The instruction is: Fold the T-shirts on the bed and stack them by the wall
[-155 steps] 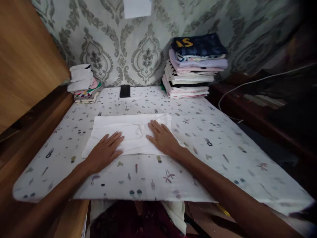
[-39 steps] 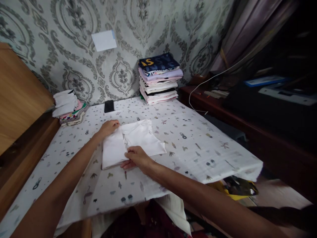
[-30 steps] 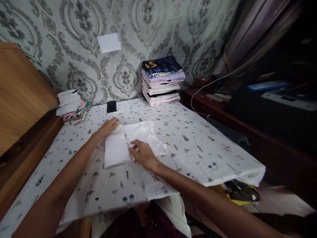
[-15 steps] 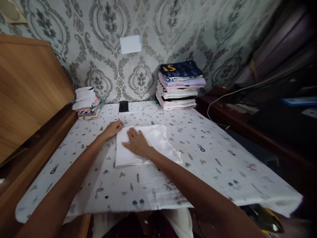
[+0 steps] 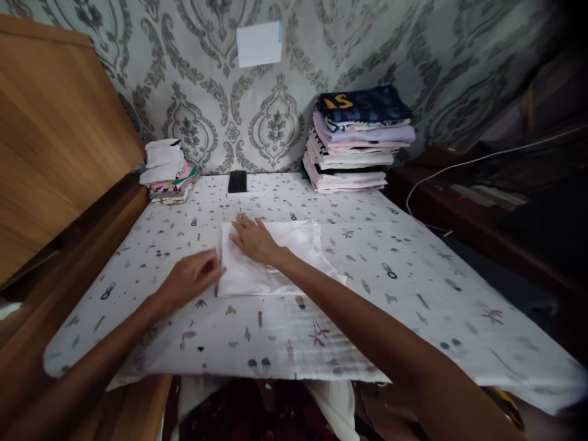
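Observation:
A folded white garment (image 5: 294, 236) lies flat on the table, which is covered with a white patterned cloth (image 5: 381, 318). My right hand (image 5: 255, 239) rests palm down on the garment's upper left part, fingers spread. Just off the garment's left edge is my left hand (image 5: 195, 275), slightly blurred, its fingers curled with a gap between thumb and fingers and nothing seen in them.
Folded clothes stand in a tall stack (image 5: 358, 147) at the back right and a smaller stack (image 5: 168, 171) at the back left. A black phone (image 5: 237, 182) lies near the wall. Wooden furniture (image 5: 59, 141) borders the left; a white cable (image 5: 482, 160) runs at the right.
My left hand has moved from the garment's upper left corner down beside its left edge. The right hand has shifted a little toward the garment's back edge. The view has tilted down slightly.

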Motion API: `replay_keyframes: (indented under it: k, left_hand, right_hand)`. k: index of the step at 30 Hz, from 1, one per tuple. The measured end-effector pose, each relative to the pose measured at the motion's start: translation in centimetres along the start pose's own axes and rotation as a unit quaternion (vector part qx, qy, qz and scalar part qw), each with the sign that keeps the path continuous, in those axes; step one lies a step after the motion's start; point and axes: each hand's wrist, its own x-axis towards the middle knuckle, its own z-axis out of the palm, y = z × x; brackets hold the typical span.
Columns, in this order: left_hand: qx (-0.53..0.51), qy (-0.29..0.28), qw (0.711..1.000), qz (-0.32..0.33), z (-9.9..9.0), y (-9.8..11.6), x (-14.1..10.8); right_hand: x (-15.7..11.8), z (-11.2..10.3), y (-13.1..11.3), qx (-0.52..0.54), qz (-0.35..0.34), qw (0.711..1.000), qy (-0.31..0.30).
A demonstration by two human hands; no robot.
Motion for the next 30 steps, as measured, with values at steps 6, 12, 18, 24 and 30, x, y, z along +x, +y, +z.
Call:
replay_keyframes:
  k: [6,12,18,24,30]
  left_hand:
    - [0.255,-0.047,0.966,0.017,1.4,3.2,-4.0]
    - [0.348,-0.107,0.928,0.072,2.3,4.2,-4.5]
    - [0.252,-0.089,0.963,0.029,1.9,3.8,-5.5]
    - [-0.207,-0.018,0.962,-0.175,-0.2,1.0,-2.1]
    - [-0.375,0.005,0.865,-0.333,0.0,0.1,3.9]
  right_hand:
    - [2.4,2.9,0.0,0.004,-0.026,0.999,-0.042]
    - [2.3,4.5,0.4,-0.017,-0.029,0.999,-0.005]
    - [2.5,3.9,0.1,-0.002,-0.015,1.0,-0.015]
    - [0.2,1.9,-1.6,0.154,0.017,0.984,0.086]
    - [-3.2,3.2,-2.8,0.327,0.137,0.917,0.183]
